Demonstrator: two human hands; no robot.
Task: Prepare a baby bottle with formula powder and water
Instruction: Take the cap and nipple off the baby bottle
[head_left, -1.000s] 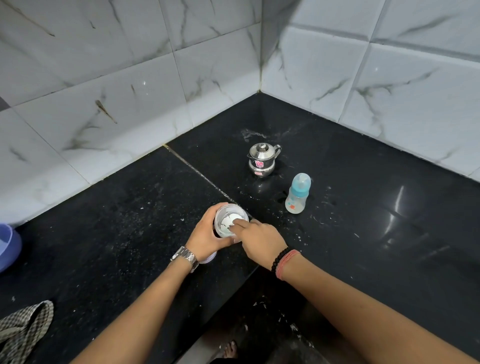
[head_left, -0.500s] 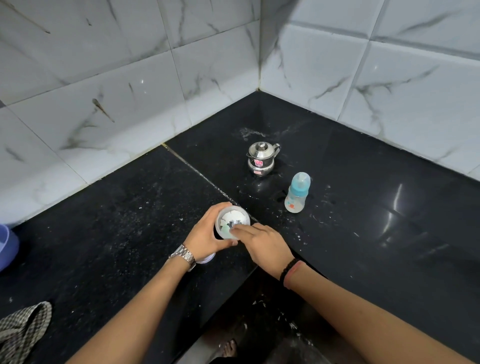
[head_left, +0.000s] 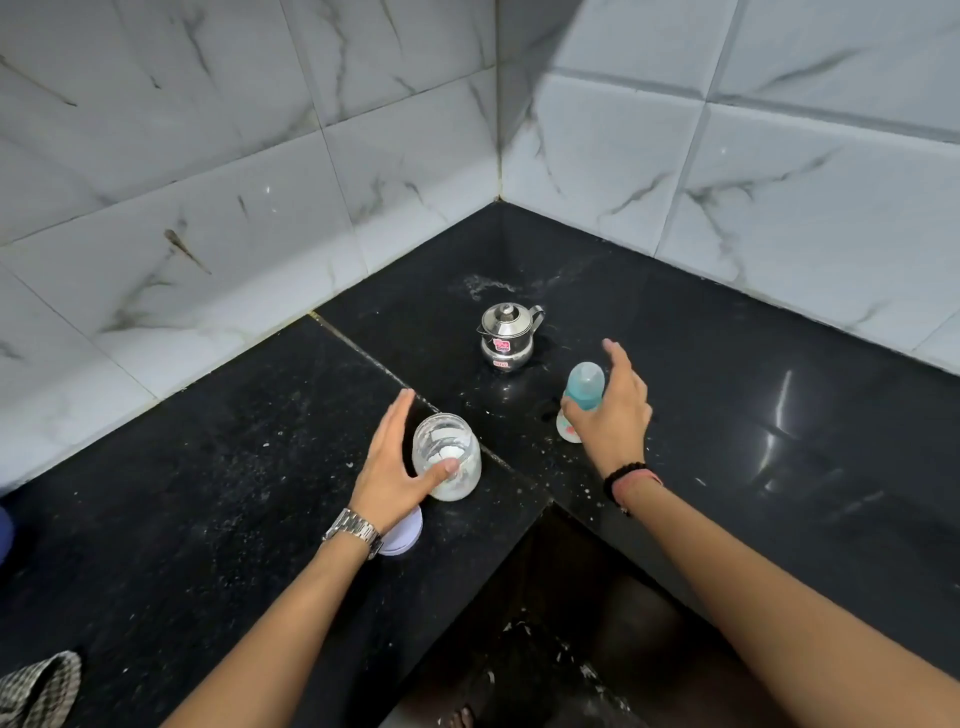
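Note:
An open clear jar of white formula powder stands on the black counter, with a white scoop lying inside it. My left hand is beside the jar with its fingers straight; only the thumb touches the jar's front. The jar's white lid lies flat, partly under my left wrist. The capped baby bottle, with a teal top, stands to the right. My right hand curves around it with spread fingers, thumb at its left side, hiding most of the bottle's body.
A small lidded steel pot stands behind the bottle near the tiled corner. A checked cloth lies at the bottom left and a blue object at the left edge. The counter's inner edge drops to the floor between my arms.
My right hand left the jar's mouth and moved right to the baby bottle. My left hand loosened its grip on the jar and its fingers straightened.

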